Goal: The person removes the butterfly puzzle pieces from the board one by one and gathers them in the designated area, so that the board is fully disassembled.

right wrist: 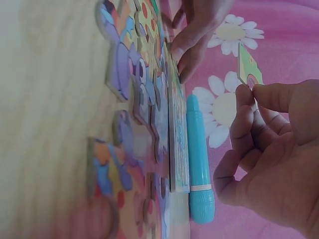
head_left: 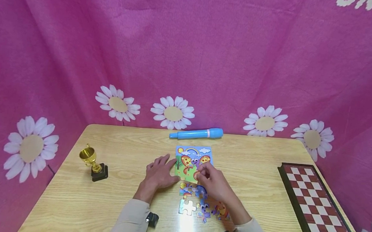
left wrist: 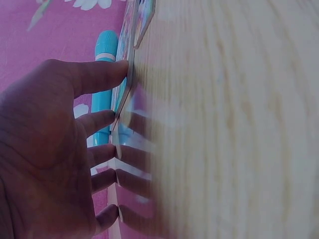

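Observation:
My right hand (head_left: 215, 183) pinches a green puzzle piece (right wrist: 247, 67) between thumb and index finger, held up over the butterfly puzzle board (head_left: 181, 152). The other fingers of that hand are curled in. My left hand (head_left: 161, 173) lies at the board's left side, thumb against its edge and fingertips resting on the table, as the left wrist view shows. Below the board lie several loose puzzle pieces: a piece with a sun (head_left: 186, 189), a pale piece (head_left: 186, 207), a purple butterfly-face piece (head_left: 204, 210) and an orange wing piece (head_left: 221, 211), partly beside the right forearm.
A blue toy microphone (head_left: 196, 133) lies behind the board near the wooden table's (head_left: 130, 144) back edge. A gold trophy cup (head_left: 94, 163) on a black base stands at left. A red-and-white checkerboard (head_left: 316, 202) lies at right. Behind hangs a pink flowered cloth (head_left: 189, 59).

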The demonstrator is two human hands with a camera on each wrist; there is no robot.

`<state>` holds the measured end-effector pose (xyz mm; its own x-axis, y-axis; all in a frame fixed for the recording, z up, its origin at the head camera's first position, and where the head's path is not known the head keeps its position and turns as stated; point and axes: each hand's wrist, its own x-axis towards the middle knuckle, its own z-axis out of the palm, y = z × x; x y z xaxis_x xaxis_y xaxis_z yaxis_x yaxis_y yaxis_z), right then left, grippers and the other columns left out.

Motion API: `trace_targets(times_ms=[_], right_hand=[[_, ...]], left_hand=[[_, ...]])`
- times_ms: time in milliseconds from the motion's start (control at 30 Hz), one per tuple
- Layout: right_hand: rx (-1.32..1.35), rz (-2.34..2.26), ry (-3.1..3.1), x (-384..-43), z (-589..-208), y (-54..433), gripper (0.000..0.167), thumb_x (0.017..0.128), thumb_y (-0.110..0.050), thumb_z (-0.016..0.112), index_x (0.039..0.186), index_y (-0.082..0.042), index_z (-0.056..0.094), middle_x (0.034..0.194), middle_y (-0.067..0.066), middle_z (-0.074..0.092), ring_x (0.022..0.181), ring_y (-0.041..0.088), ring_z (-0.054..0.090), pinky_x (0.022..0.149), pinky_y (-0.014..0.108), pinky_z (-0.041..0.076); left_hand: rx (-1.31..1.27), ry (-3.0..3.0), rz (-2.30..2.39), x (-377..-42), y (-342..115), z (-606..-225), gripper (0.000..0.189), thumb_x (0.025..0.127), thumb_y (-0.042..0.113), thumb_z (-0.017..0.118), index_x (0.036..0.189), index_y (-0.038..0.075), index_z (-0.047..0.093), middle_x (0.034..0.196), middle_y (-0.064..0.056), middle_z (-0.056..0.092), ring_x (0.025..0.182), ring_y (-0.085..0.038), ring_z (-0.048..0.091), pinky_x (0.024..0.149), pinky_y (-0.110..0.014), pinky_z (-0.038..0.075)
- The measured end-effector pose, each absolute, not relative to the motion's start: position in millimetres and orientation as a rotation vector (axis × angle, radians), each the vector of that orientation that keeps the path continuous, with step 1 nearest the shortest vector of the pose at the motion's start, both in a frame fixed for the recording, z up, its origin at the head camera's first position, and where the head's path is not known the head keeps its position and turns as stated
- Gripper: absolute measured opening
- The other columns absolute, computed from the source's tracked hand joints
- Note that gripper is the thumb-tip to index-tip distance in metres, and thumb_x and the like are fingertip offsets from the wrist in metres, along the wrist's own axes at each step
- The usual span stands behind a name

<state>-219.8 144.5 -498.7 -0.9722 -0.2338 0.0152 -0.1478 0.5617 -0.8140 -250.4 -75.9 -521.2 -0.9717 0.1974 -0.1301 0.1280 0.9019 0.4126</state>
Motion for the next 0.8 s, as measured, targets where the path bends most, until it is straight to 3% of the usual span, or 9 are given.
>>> trace_targets(times_ms=[467,800], right_hand=[[-0.553,-1.343,2.659,-195,-501,158,0.005,0.095,-0.016,0.061,0.096,-0.017,0.056,0.08,-0.005,0.065,0.067,0.007,0.057,0.059,0.021,0.046],[-0.566,-1.278,2.598,-174,-511,159,0.007,0.093,-0.03,0.063,0.091,-0.025,0.058,0.077,-0.011,0.065,0.063,-0.001,0.054,0.06,0.02,0.046]], left_hand=[[0.27,2.901,0.597,-250,-76,-519,0.071,0.08,0.049,0.065,0.144,0.025,0.046,0.157,-0.008,0.032,0.143,-0.034,0.029,0.107,-0.06,0.029],[0.268,2.9,0.598,-250,-77,-520,0.071,0.08,0.049,0.064,0.145,0.025,0.045,0.158,-0.009,0.03,0.143,-0.035,0.028,0.107,-0.061,0.028]])
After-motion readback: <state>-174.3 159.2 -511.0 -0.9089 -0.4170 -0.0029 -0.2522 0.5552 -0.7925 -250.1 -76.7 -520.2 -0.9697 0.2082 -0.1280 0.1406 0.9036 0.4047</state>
